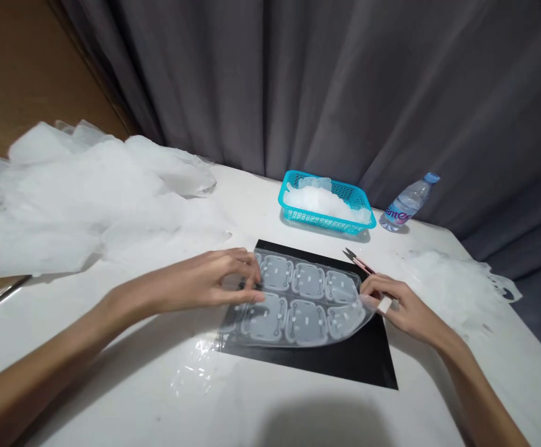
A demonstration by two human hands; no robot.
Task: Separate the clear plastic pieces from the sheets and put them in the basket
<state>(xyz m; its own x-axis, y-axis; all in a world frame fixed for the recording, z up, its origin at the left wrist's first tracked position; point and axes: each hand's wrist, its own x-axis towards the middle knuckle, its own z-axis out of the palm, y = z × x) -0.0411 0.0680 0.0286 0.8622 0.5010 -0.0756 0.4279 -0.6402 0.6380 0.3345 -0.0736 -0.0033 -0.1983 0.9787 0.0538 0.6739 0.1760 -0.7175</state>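
A clear plastic sheet (307,313) with rows of rounded square panels lies over a black mat (358,360), its right end curled up. My left hand (233,276) rests on the sheet's left part, thumb and fingertips apart and touching it. My right hand (394,301) is closed around a pair of pink-handled snips (359,261), blades pointing away to the upper left. The same hand's fingers also pinch the sheet's raised right edge. A small white piece (384,303) shows at the right fingers; what it belongs to, I cannot tell.
A large heap of translucent sheets (88,192) covers the table's left side. Behind the mat stands a turquoise basket (326,220) of white pieces, with a water bottle (405,205) beside it. Clear offcuts (451,288) lie at right. A grey curtain (317,81) hangs behind the table.
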